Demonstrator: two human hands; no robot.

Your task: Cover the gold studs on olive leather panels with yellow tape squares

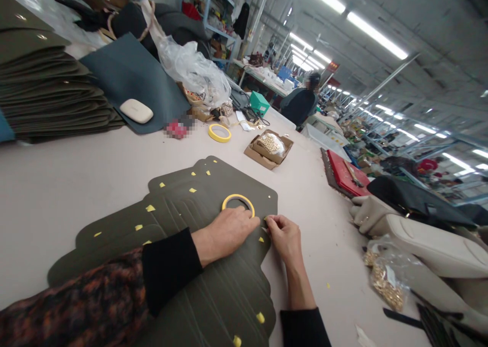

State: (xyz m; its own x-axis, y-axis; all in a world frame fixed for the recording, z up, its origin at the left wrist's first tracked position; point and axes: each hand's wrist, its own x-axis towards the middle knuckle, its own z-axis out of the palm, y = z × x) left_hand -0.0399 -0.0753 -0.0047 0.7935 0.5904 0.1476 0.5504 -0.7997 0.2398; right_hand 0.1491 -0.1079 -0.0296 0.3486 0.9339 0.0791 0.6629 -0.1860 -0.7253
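Observation:
My left hand (227, 231) is closed on a roll of yellow tape (238, 196), its fingers curled at the near side of the ring. Beside it, my right hand (285, 233) pinches with thumb and fingertips at a tiny yellow tape piece (266, 218), mostly covered by the fingers. Both hands are over the right edge of a spread of overlapping dark olive leather panels (244, 177). Small yellow tape bits (150, 208) are stuck at several places on these panels.
Stacked olive panels (46, 93) stand at the left, near a blue-grey sheet (133, 77) bearing a white case (136, 111). Farther back are another yellow tape roll (219, 133) and a cardboard box (263, 156). Bagged gold hardware (387, 286) and pale bags (430, 243) lie right.

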